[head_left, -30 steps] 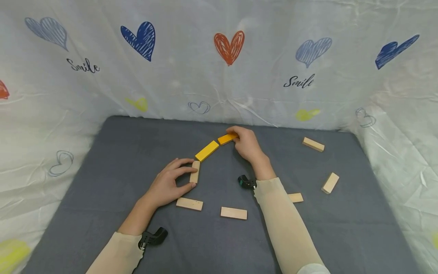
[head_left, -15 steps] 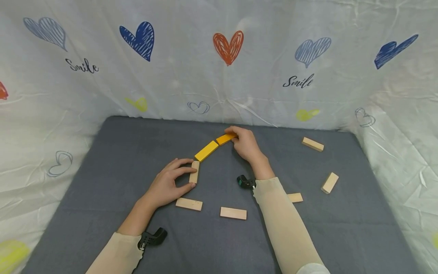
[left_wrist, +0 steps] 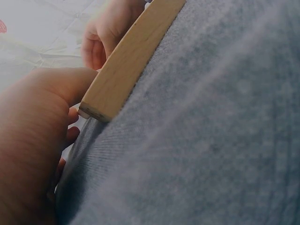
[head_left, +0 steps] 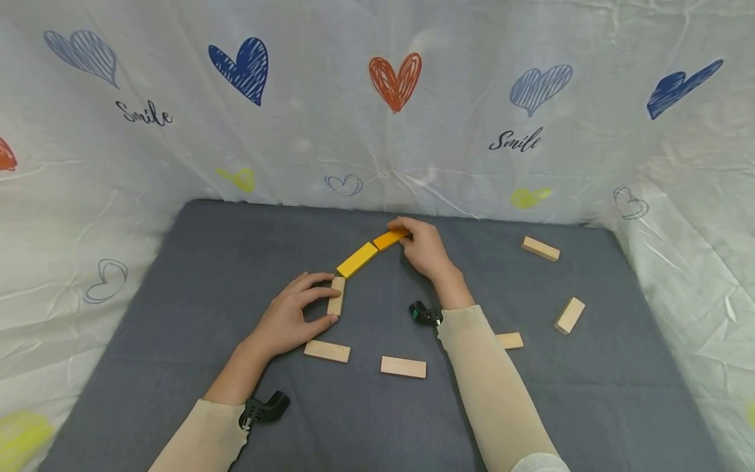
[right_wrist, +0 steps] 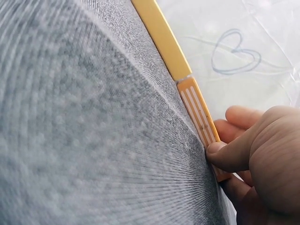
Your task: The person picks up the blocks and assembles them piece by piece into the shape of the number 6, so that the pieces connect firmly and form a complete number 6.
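Worktop (head_left: 548,406), grey and cloth-covered, carries every block. Near its far edge, the right hand (head_left: 426,248) pinches an orange block (head_left: 387,240) between thumb and fingers, just beside a yellow block (head_left: 357,260). At the yellow one's other end, the left hand (head_left: 295,318) grips a pale block (head_left: 336,305), thumb at its near end. Two plain blocks (head_left: 404,367) lie toward the near edge; the right sleeve (head_left: 489,387) partly hides a third block (head_left: 510,340); two more blocks (head_left: 569,316) sit toward the right edge.
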Demonstrator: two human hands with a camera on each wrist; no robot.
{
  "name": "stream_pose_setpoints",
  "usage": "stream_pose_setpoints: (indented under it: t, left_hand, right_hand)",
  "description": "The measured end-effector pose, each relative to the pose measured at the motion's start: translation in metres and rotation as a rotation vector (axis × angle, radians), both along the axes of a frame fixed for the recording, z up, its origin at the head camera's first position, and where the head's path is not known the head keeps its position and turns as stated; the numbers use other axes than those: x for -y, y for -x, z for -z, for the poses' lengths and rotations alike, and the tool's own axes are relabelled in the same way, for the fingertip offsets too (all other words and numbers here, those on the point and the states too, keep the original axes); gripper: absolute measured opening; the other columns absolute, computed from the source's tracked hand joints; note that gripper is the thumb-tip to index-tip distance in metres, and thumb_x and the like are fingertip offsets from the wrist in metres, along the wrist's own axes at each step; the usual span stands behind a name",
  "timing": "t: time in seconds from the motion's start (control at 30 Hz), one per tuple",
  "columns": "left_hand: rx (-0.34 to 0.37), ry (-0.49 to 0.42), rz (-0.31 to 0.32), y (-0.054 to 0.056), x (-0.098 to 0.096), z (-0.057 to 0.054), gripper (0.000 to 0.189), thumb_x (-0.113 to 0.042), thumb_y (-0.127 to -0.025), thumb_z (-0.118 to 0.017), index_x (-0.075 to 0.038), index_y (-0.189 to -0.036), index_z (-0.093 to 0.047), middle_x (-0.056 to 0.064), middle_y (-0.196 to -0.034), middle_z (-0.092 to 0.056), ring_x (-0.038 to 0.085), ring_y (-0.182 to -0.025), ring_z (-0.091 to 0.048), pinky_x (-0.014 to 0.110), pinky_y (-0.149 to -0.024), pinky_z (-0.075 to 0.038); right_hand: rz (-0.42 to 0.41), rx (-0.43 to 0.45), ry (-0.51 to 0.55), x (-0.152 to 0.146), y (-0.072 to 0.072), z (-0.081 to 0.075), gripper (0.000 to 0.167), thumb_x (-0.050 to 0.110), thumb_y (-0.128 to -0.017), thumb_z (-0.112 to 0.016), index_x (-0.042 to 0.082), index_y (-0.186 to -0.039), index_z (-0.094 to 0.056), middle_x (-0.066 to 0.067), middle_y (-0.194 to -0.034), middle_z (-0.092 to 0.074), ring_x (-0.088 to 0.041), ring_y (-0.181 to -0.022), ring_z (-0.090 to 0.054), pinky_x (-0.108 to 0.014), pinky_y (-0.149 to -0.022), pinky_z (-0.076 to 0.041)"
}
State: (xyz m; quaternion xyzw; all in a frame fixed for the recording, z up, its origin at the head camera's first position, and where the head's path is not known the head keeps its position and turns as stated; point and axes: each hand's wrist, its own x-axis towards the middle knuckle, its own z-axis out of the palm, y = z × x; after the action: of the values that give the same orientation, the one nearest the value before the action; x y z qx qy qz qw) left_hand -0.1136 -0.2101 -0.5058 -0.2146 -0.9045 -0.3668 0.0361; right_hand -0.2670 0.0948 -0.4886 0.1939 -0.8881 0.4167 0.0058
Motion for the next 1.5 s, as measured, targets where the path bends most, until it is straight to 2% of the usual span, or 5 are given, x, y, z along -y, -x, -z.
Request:
stream_pose_setpoints:
  t: [0.8, 0.93, 1.17, 1.37, 1.5]
  left_hand:
    - [0.001, 0.004, 0.008, 0.001, 0.000, 0.002, 0.043, -0.028, -0.093, -0.092, -0.018, -0.133, -0.079, 0.001, -0.159, -0.056, 0.033, -0.156, -0.044, 0.056, -0.134, -0.028]
    - [-0.003, 0.007, 0.009, 0.001, 0.001, 0.004, 0.044, -0.028, -0.093, -0.092, -0.019, -0.134, -0.078, 0.001, -0.160, -0.056, 0.034, -0.156, -0.043, 0.057, -0.134, -0.028]
    - [-0.021, 0.001, 0.008, 0.003, 0.002, 0.003, 0.045, -0.027, -0.092, -0.092, -0.019, -0.134, -0.078, 0.002, -0.159, -0.056, 0.033, -0.155, -0.045, 0.055, -0.135, -0.026]
    - [-0.011, 0.002, 0.011, 0.003, 0.001, 0.003, 0.045, -0.027, -0.093, -0.092, -0.019, -0.135, -0.078, 0.002, -0.159, -0.056, 0.033, -0.155, -0.045, 0.056, -0.135, -0.027]
    - [-0.004, -0.005, 0.008, 0.002, 0.000, 0.003, 0.045, -0.026, -0.093, -0.092, -0.019, -0.135, -0.078, 0.003, -0.160, -0.056, 0.036, -0.156, -0.043, 0.058, -0.134, -0.028]
  right_hand:
    - [-0.031, -0.013, 0.012, -0.001, -0.002, 0.001, 0.040, -0.014, -0.103, -0.062, 0.005, -0.136, -0.075, -0.011, -0.136, -0.074, -0.032, -0.142, -0.059, -0.045, -0.122, -0.050]
    - [-0.027, -0.024, 0.010, 0.000, -0.002, 0.000, 0.040, -0.010, -0.103, -0.065, 0.007, -0.138, -0.074, -0.012, -0.139, -0.072, -0.032, -0.138, -0.062, -0.046, -0.120, -0.052]
    - [-0.028, -0.037, 0.021, 0.000, -0.004, -0.008, 0.040, -0.003, -0.103, -0.070, 0.009, -0.141, -0.072, -0.011, -0.145, -0.069, -0.032, -0.128, -0.065, -0.048, -0.113, -0.055]
    - [-0.028, -0.033, 0.016, -0.004, -0.012, -0.019, 0.037, 0.012, -0.107, -0.072, 0.008, -0.144, -0.070, -0.011, -0.146, -0.067, -0.032, -0.120, -0.067, -0.049, -0.101, -0.059]
    - [-0.011, -0.042, -0.014, -0.009, -0.020, -0.033, 0.037, 0.019, -0.110, -0.069, 0.009, -0.145, -0.069, -0.010, -0.147, -0.067, -0.033, -0.129, -0.065, -0.052, -0.107, -0.057]
